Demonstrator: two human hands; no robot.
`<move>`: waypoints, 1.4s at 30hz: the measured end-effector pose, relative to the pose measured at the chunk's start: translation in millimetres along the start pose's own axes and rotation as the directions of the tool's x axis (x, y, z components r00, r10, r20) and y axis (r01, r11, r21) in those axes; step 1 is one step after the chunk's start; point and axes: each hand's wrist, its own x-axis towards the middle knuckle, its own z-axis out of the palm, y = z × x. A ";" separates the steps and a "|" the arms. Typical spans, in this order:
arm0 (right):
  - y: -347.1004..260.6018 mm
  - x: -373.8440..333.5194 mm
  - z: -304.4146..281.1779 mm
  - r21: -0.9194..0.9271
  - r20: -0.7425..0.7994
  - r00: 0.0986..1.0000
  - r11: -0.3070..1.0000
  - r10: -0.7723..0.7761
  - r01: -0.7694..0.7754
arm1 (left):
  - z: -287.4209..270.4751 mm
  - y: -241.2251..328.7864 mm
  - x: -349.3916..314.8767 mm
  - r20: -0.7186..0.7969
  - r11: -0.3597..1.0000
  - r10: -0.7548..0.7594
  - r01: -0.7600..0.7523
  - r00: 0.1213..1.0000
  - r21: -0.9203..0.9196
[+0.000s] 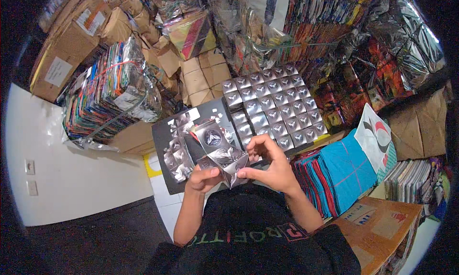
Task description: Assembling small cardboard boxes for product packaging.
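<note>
I hold a shiny silver cardboard box blank (pixel 221 153), partly folded, with a round emblem on one panel. My left hand (pixel 204 177) grips its lower left side. My right hand (pixel 268 166) pinches its right flap, fingers curled over the edge. Behind it a black board (pixel 162 146) carries a few flat silver blanks (pixel 176 153). To the right of the board lies a grid of several folded silver boxes (pixel 275 105), packed in rows.
A stack of blue and red flat sheets (pixel 337 174) lies at my right, with a brown carton (pixel 382 225) below it. Bundles of colourful sheets in foil wrap (pixel 112 95) and brown cartons (pixel 64 48) crowd the back. A white wall (pixel 71 165) is at left.
</note>
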 end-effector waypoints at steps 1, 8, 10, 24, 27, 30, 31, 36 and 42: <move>-0.3 -0.3 0.3 0.009 -0.004 1.000 1.000 0.025 -0.025 | -1.3 1.1 -0.3 -0.024 0.999 -0.026 0.027 0.999 0.019; 15.9 0.1 5.0 0.058 -0.047 0.999 0.998 0.005 -0.002 | 4.9 12.3 4.9 -0.078 0.980 0.008 0.007 0.997 0.198; 14.3 1.5 3.6 0.036 -0.050 0.996 0.997 -0.068 0.069 | 14.6 18.5 10.8 -0.096 0.926 0.034 0.005 0.995 0.378; 57.1 14.4 -0.8 0.773 0.022 0.955 0.602 0.294 -0.203 | 3.5 23.2 35.4 -0.227 0.806 0.306 -0.125 0.925 0.578; 71.7 17.9 1.8 0.850 0.116 0.928 0.448 0.353 -0.277 | -14.6 8.6 34.0 -0.352 0.871 0.188 0.010 0.917 0.492; 84.4 17.5 4.2 0.853 0.099 0.903 0.432 0.417 -0.293 | -16.5 0.9 32.2 -0.331 0.944 0.141 -0.025 0.933 0.329; 83.6 18.4 5.9 0.852 0.102 0.903 0.432 0.418 -0.297 | -17.9 0.4 31.2 -0.292 0.957 0.116 -0.028 0.949 0.289; 75.8 18.5 14.2 0.761 0.172 0.918 0.543 0.356 -0.354 | -8.6 -1.6 38.1 -0.255 0.921 0.067 0.039 0.965 0.388; 86.4 15.8 15.3 0.027 0.001 0.988 0.987 0.155 -0.155 | -10.5 -10.3 35.4 -0.303 0.986 -0.066 0.108 0.951 0.126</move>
